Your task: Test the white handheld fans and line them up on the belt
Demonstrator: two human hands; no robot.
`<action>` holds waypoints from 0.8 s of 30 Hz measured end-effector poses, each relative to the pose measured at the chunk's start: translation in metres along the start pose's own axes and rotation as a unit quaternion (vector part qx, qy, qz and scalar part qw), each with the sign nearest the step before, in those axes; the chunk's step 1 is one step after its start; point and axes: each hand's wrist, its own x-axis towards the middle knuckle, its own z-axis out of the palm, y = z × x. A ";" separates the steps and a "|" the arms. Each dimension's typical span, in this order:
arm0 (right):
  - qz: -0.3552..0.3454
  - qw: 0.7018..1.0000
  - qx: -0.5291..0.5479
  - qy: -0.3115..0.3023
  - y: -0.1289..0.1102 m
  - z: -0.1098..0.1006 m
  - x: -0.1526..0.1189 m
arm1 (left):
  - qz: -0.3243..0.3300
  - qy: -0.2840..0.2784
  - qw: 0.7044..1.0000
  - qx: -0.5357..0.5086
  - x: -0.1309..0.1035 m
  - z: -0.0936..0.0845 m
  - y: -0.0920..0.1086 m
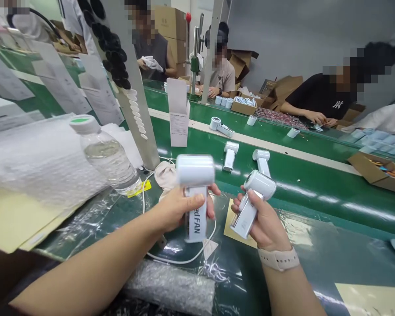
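Observation:
My left hand (pixel 181 206) is closed around the handle of a white handheld fan (pixel 195 171), held upright with part of a printed label, "ed FAN", showing. In my right hand (pixel 263 219) is a second handheld fan (pixel 260 184), tilted, its round head up and to the right. A pale strap circles my right wrist. Beyond my hands, two more fans (pixel 229 158) (pixel 262 160) lie on the green conveyor belt (pixel 316 188). Under my left hand a white cable (pixel 184 262) loops across the plastic-covered table.
A water bottle (pixel 108 153) leans at the left near stacked clear plastic sleeves (pixel 36 153). A grey post (pixel 131 101) rises beside it. An open white box (pixel 178 118) stands by the belt, with a cardboard box (pixel 378 171) at right. Several people work across the belt.

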 end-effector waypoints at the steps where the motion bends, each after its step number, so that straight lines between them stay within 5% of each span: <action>1: 0.011 1.000 -0.003 0.015 0.005 0.001 0.003 | -0.024 0.018 0.999 -0.018 0.001 0.003 -0.005; 4: -0.025 0.998 -0.051 0.008 0.021 0.007 0.000 | 0.002 0.093 0.995 -0.028 0.002 0.011 -0.019; 11: -0.052 0.967 -0.173 -0.178 0.050 0.033 -0.024 | 0.020 0.178 0.984 -0.020 0.001 0.024 -0.037; 17: -0.002 0.957 -0.271 -0.105 0.044 0.055 -0.029 | -0.052 0.354 0.933 -0.049 0.012 0.039 -0.025; 21: -0.005 0.923 -0.360 -0.134 0.021 0.046 -0.018 | -0.072 0.339 0.938 -0.008 0.017 0.037 -0.025; 24: -0.074 0.836 -0.520 -0.157 -0.011 0.011 -0.009 | -0.125 0.243 0.961 0.054 0.017 0.023 -0.034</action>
